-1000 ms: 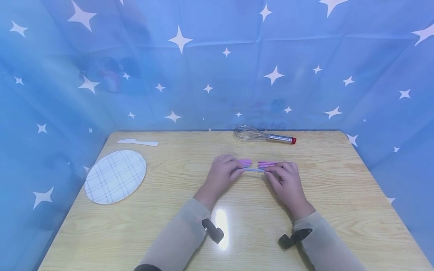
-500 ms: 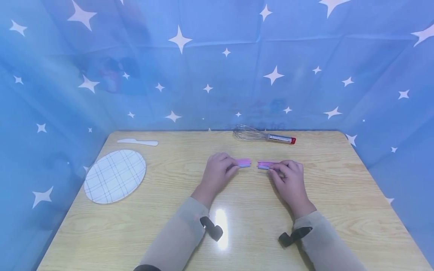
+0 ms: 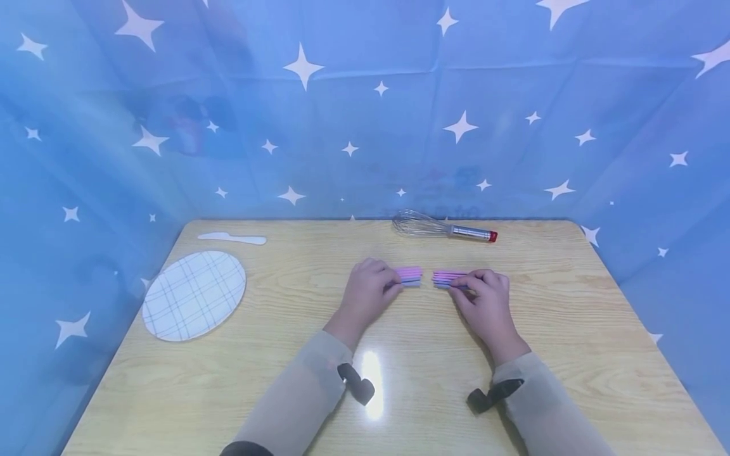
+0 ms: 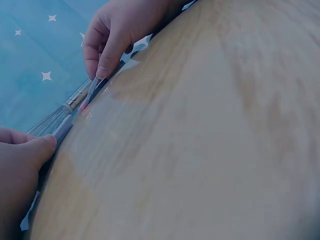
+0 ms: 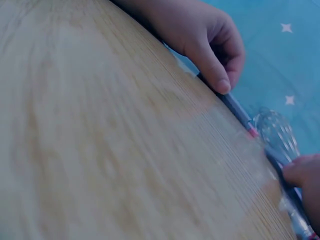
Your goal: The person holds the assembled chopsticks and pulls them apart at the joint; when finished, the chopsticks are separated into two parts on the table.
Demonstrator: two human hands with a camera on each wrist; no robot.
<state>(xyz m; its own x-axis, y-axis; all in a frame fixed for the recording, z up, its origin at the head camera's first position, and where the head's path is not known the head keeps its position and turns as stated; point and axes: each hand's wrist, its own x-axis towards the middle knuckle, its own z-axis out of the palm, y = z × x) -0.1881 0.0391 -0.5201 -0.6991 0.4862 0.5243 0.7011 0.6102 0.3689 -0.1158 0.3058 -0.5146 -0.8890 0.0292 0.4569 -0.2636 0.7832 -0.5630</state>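
Two short rows of slim pink and blue sticks lie end to end on the wooden table (image 3: 422, 354), a small gap between them. My left hand (image 3: 365, 291) pinches the near blue stick of the left row (image 3: 409, 272) by its outer end. At the right row (image 3: 447, 275), my right hand (image 3: 486, 304) pinches a blue stick between thumb and fingers. The left wrist view shows the left thumb along a grey-blue stick (image 4: 63, 129) and the right fingers on another stick (image 4: 92, 90). The fingers hide the outer ends of both rows.
A whisk (image 3: 445, 228) with a red-tipped handle lies behind the rows, along the table's back edge. At the left are a checked oval plate or board (image 3: 194, 296) and a white knife (image 3: 231, 239). Blue star-patterned cloth (image 3: 365, 126) encloses the back and sides.
A second ago a light blue stick bridged the gap between my hands. The hands have drawn apart, and blue sticks now lie along the near side of both rows.
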